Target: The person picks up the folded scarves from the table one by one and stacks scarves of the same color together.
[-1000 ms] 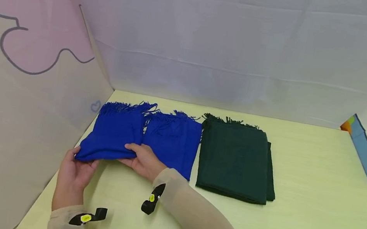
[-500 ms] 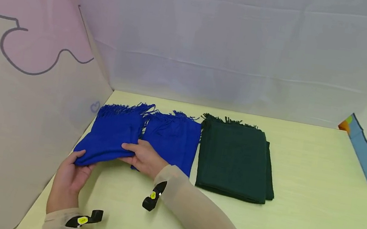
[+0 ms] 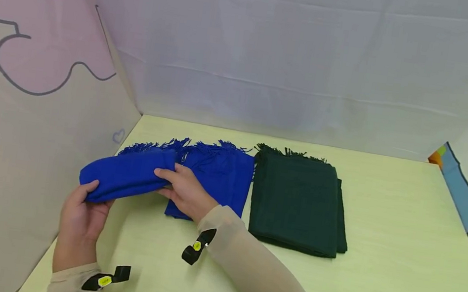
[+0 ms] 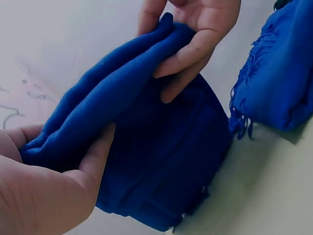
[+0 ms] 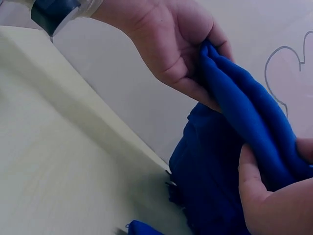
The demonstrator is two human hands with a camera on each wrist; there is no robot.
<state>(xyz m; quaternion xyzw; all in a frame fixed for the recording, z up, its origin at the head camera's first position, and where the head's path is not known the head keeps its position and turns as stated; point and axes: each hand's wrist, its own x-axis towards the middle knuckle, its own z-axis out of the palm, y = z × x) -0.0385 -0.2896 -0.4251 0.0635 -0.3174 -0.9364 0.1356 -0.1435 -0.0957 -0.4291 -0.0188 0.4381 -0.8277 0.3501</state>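
Both hands hold a folded blue fringed scarf (image 3: 127,173) by its near edge, which is lifted off the table while the fringe lies toward the back. My left hand (image 3: 84,220) grips the left corner, thumb on top and fingers underneath. At the right corner my right hand (image 3: 187,192) pinches the cloth the same way. In the left wrist view the raised edge of the scarf (image 4: 107,83) shows two thick folded layers, and its body hangs below. The right wrist view shows the scarf (image 5: 249,107) stretched between the two hands.
A second folded blue scarf (image 3: 220,179) lies right beside the held one, partly behind the right hand. To its right is a folded dark green scarf (image 3: 297,205) with fringe at the back. Printed cloth walls (image 3: 37,138) border the pale yellow table (image 3: 391,238).
Both hands have raised the near edge of the blue scarf and shifted it left, with the left corner now higher. More of the second blue scarf's front shows. The green scarf stays put.
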